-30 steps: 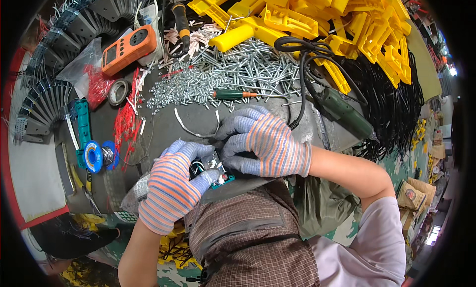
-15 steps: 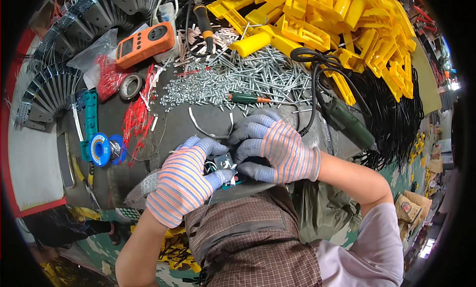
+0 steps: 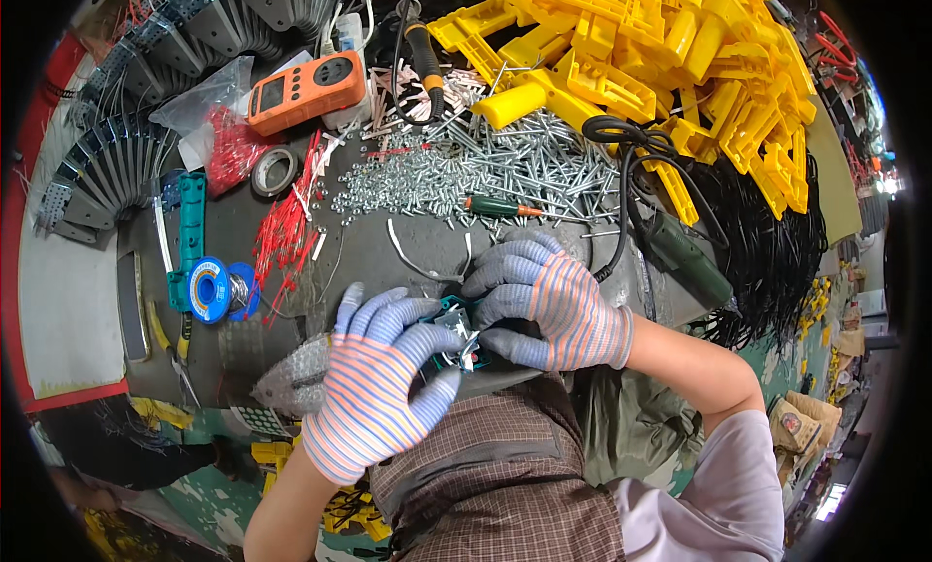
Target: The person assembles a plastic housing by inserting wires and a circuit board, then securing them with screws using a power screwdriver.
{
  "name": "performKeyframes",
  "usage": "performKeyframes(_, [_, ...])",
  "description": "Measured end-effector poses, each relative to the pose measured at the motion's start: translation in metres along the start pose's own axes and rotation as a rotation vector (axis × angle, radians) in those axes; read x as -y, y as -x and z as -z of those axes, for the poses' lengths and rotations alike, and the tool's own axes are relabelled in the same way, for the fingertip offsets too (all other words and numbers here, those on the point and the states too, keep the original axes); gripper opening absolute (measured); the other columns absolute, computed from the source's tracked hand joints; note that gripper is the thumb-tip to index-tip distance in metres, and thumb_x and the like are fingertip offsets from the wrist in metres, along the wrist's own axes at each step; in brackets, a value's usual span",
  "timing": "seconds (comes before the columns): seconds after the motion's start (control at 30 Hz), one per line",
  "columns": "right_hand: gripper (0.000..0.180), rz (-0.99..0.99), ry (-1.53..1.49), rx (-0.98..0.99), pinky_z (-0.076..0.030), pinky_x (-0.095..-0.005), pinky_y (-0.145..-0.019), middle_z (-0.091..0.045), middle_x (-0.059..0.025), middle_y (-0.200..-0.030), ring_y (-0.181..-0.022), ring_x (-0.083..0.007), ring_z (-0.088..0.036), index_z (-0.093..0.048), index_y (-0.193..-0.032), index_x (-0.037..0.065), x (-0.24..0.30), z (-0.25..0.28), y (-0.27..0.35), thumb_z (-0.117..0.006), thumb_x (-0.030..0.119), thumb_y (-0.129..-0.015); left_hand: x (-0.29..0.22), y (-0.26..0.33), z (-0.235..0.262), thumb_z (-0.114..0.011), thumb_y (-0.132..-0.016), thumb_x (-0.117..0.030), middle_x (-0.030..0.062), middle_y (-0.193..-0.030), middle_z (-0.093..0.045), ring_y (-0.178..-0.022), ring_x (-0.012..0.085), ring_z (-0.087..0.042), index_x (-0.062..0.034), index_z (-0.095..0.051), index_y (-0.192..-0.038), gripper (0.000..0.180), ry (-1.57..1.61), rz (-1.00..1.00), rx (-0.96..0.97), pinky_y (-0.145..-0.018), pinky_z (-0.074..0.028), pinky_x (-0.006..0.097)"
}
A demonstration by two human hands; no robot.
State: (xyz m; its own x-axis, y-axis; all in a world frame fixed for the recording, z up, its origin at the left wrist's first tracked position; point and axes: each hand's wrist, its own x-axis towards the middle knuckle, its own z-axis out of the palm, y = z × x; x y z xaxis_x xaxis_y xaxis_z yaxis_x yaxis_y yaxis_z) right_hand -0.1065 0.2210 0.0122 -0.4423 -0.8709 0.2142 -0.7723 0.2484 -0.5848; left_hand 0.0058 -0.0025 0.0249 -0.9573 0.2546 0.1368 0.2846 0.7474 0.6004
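A small teal housing (image 3: 458, 327) sits at the near edge of the bench, with a silvery part and white and dark wires in it. My left hand (image 3: 381, 382), in a striped knit glove, lies over its left side with fingers stretched and spread. Its fingertips are at the part. My right hand (image 3: 555, 300), in a matching glove, curls round the housing's right side, thumb below and fingers above. Its fingertips partly hide the housing. Beyond the hands, a white wire (image 3: 408, 256) curves over the dark mat.
Loose screws (image 3: 544, 159), a green-handled screwdriver (image 3: 500, 206) and yellow plastic shells (image 3: 631, 57) lie beyond. At left are a solder spool (image 3: 207, 288), pliers (image 3: 182, 353), tape (image 3: 275, 172) and an orange meter (image 3: 306, 93). A dark green corded tool (image 3: 684, 261) lies right, near black cables (image 3: 777, 232).
My left hand has drawn back a little and spread its fingers, its thumb moving off the part. More of the teal housing shows. My right hand stays at its side. The view has shifted slightly.
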Motion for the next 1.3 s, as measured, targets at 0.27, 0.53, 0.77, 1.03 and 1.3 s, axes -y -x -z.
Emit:
performKeyframes(0.27, [0.028, 0.103, 0.107, -0.078, -0.038, -0.0532, -0.105, -0.064, -0.0043, -0.109, -0.108, -0.0278, -0.06, -0.065, -0.094, 0.013, 0.011, -0.004, -0.001, -0.077, 0.021, -0.07, -0.01, 0.01, -0.012, -0.077, -0.07, -0.026, 0.0116, -0.126, -0.057, -0.126, 0.0391, -0.048, -0.0177, -0.065, -0.103, 0.035, -0.146, 0.063, -0.037, -0.115, -0.02, 0.064])
performKeyframes(0.53, [0.024, 0.318, 0.352, -0.311, -0.045, -0.0517, -0.097, -0.067, -0.0015, -0.1, -0.1, -0.0216, -0.065, -0.065, -0.092, 0.016, 0.016, -0.011, 0.018, -0.066, 0.02, -0.069, -0.017, 0.008, -0.016, -0.073, -0.07, -0.02, 0.0117, -0.126, -0.059, -0.127, 0.0399, -0.049, -0.0161, -0.064, -0.099, 0.031, -0.101, 0.17, -0.085, -0.116, -0.017, 0.063])
performKeyframes(0.77, [0.022, 0.318, 0.291, -0.309, -0.047, -0.0466, -0.093, -0.067, -0.0001, -0.102, -0.097, -0.0208, -0.066, -0.064, -0.092, 0.018, 0.021, -0.011, 0.022, -0.065, 0.021, -0.07, -0.024, 0.008, -0.011, -0.072, -0.072, -0.021, 0.0132, -0.13, -0.058, -0.129, 0.0422, -0.046, -0.0173, -0.067, -0.103, 0.031, -0.053, 0.179, -0.041, -0.116, -0.012, 0.065])
performKeyframes(1.03, [0.024, 0.361, 0.304, -0.26, -0.049, -0.0444, -0.089, -0.066, -0.0004, -0.102, -0.097, -0.0212, -0.064, -0.062, -0.092, 0.018, 0.024, -0.007, 0.02, -0.064, 0.023, -0.069, -0.029, 0.006, -0.013, -0.069, -0.083, -0.041, 0.0124, -0.128, -0.061, -0.129, 0.0406, -0.047, -0.0227, -0.072, -0.097, 0.023, -0.055, 0.187, -0.057, -0.113, -0.006, 0.072])
performKeyframes(1.3, [0.023, 0.229, 0.1, -0.069, -0.046, -0.043, -0.086, -0.061, -0.0012, -0.087, -0.088, -0.0231, -0.061, -0.062, -0.089, 0.015, 0.027, 0.004, 0.021, -0.07, 0.027, -0.07, -0.019, 0.011, -0.02, -0.076, -0.08, -0.03, 0.0109, -0.124, -0.063, -0.126, 0.0392, -0.05, -0.016, -0.07, -0.088, 0.017, -0.049, 0.171, -0.151, -0.116, -0.019, 0.061])
